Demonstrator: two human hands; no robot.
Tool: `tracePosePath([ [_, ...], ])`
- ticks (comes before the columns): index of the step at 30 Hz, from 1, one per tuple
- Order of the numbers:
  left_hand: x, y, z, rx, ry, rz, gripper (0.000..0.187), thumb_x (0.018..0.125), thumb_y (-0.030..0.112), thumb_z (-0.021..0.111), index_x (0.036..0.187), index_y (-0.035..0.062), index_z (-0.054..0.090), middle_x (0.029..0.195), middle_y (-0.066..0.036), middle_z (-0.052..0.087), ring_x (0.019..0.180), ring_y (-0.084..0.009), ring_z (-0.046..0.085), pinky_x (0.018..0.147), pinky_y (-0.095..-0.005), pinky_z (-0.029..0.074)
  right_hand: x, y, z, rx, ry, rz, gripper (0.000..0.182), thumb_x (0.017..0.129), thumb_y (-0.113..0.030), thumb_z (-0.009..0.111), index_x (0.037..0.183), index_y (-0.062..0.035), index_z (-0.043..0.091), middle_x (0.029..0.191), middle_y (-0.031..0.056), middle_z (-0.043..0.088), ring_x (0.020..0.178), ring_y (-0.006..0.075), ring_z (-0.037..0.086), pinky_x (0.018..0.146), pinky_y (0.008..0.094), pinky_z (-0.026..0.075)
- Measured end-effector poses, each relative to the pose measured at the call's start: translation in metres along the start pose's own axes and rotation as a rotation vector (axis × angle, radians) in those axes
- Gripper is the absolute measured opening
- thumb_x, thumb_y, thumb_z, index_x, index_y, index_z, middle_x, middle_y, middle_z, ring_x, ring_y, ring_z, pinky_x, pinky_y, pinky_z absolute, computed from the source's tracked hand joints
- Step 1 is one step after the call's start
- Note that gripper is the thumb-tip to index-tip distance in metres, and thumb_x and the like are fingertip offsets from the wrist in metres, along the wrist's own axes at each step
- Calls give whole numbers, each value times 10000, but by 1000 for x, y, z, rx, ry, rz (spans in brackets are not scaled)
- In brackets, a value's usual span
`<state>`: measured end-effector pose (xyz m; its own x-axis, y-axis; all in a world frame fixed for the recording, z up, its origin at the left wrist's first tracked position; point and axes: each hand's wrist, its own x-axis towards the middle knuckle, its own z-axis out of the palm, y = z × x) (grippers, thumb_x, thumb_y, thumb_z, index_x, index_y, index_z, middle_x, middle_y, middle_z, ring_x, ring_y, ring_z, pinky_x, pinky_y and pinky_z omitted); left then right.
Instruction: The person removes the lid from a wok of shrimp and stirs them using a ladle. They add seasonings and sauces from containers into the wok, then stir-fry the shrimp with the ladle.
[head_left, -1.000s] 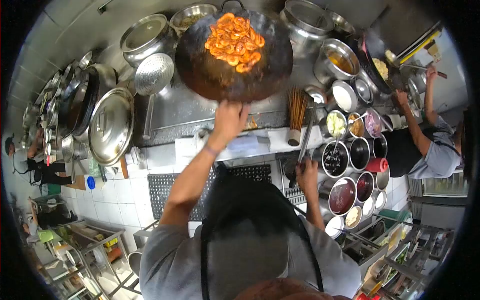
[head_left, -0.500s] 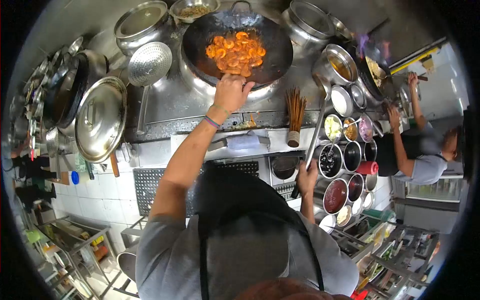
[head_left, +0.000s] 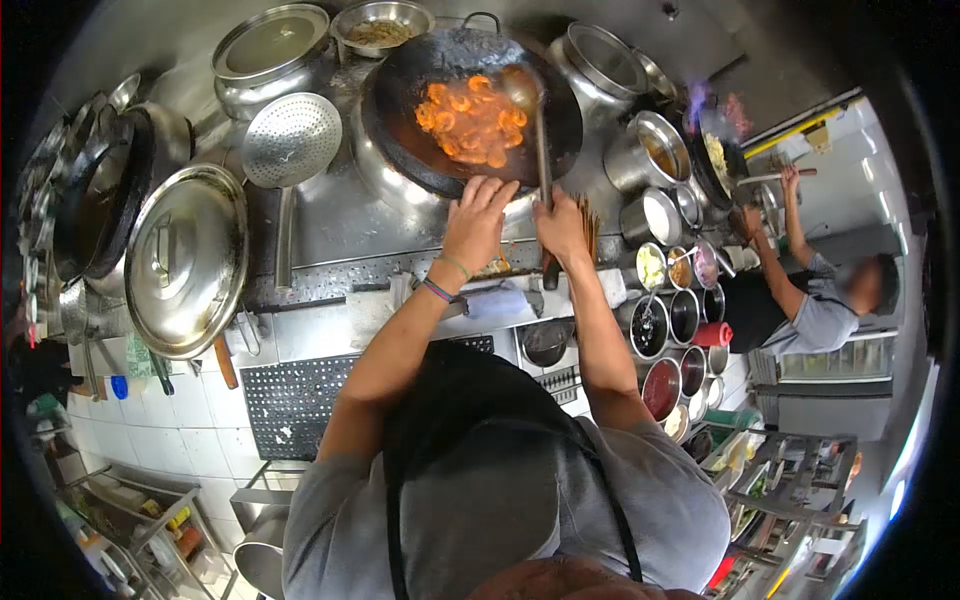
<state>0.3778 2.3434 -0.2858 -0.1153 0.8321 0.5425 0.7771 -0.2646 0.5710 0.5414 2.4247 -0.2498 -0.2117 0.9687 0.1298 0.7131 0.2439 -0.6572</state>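
Note:
A black wok (head_left: pixel 400 130) holds orange-red prawns (head_left: pixel 470 122) in sauce, with faint steam above them. My right hand (head_left: pixel 562 232) is wrapped round the handle of a ladle (head_left: pixel 543 150), whose bowl lies inside the wok beside the prawns. At the wok's near rim is my left hand (head_left: pixel 478 222), its fingers stretched out and slightly apart, fingertips right at the rim. Behind my right hand, a bundle of thin brown sticks (head_left: pixel 587 222) is partly hidden.
Left of the wok lie a perforated skimmer (head_left: pixel 292 140) and a large metal lid (head_left: pixel 185 260). Rightward stand a pot of brown liquid (head_left: pixel 655 150) and several seasoning containers (head_left: pixel 650 325). A co-worker (head_left: pixel 800 300) handles another wok (head_left: pixel 710 150) at far right.
My right hand has swung the ladle from beside the seasoning containers into the wok. My left hand has shifted slightly right and its fingers have spread. The view has shifted a little.

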Motion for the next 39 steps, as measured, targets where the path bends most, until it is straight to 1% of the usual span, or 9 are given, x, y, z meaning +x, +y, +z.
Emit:
tracePosePath([
  [4,1,-5,-6,-102,-53,-27,571,831,28,649,1387,125,562,1312,-78,538,1312,-309,459,938,-492,458,-28,-39,-41,422,-342,245,341,927,-82,624,1239,53,632,710,52,609,623,137,587,550,324,450],
  [7,-2,-6,-6,-111,-74,-35,595,816,15,660,1393,114,557,1307,-90,530,1304,-319,459,965,-490,452,6,-14,-14,56,-124,-28,294,959,-80,595,1230,17,655,715,35,605,549,95,544,487,292,413],
  [11,2,-5,-8,-101,-100,-39,580,816,20,655,1383,109,566,1292,-89,533,1280,-320,471,965,-487,453,43,-38,-5,441,-317,236,230,974,-115,591,1171,-10,646,565,7,533,397,122,485,368,304,375],
  [13,2,-7,-9,-125,-88,-23,562,822,17,643,1372,108,578,1281,-98,551,1268,-326,482,978,-488,450,45,-45,-20,335,-513,251,350,941,-95,619,1284,-25,617,717,101,635,663,232,626,625,379,491],
  [17,5,-7,-11,-123,-79,-21,487,861,32,630,1345,78,598,1240,-122,585,1228,-341,509,999,-465,460,30,12,-43,-113,-290,-526,496,922,-70,627,1411,-126,570,929,204,718,897,382,720,762,478,562],
  [18,6,-8,-8,-136,-75,-18,469,868,45,634,1336,70,604,1230,-127,589,1219,-343,514,998,-458,464,22,20,-65,-346,-232,-502,542,903,-52,629,1423,-192,565,1030,232,704,965,450,683,797,516,555],
  [26,40,1,-1,-25,-88,-148,238,922,281,679,961,67,776,918,-146,727,939,-342,634,839,-448,522,-71,77,-132,-264,-41,-305,557,851,39,631,1392,-66,551,1213,282,654,1096,476,634,939,511,506],
  [32,44,11,5,136,-118,-213,353,930,419,652,896,95,789,874,-137,734,959,-345,651,836,-483,522,-98,52,-247,-379,-276,-155,555,876,54,626,1415,-64,567,1213,255,675,1147,397,663,954,438,521],
  [39,39,31,8,192,-23,-191,414,916,416,662,775,34,736,810,-178,711,889,-370,654,802,-502,520,-67,67,-180,-400,-324,-260,597,897,-44,627,1474,-132,502,1137,273,662,1014,480,641,876,551,508],
])
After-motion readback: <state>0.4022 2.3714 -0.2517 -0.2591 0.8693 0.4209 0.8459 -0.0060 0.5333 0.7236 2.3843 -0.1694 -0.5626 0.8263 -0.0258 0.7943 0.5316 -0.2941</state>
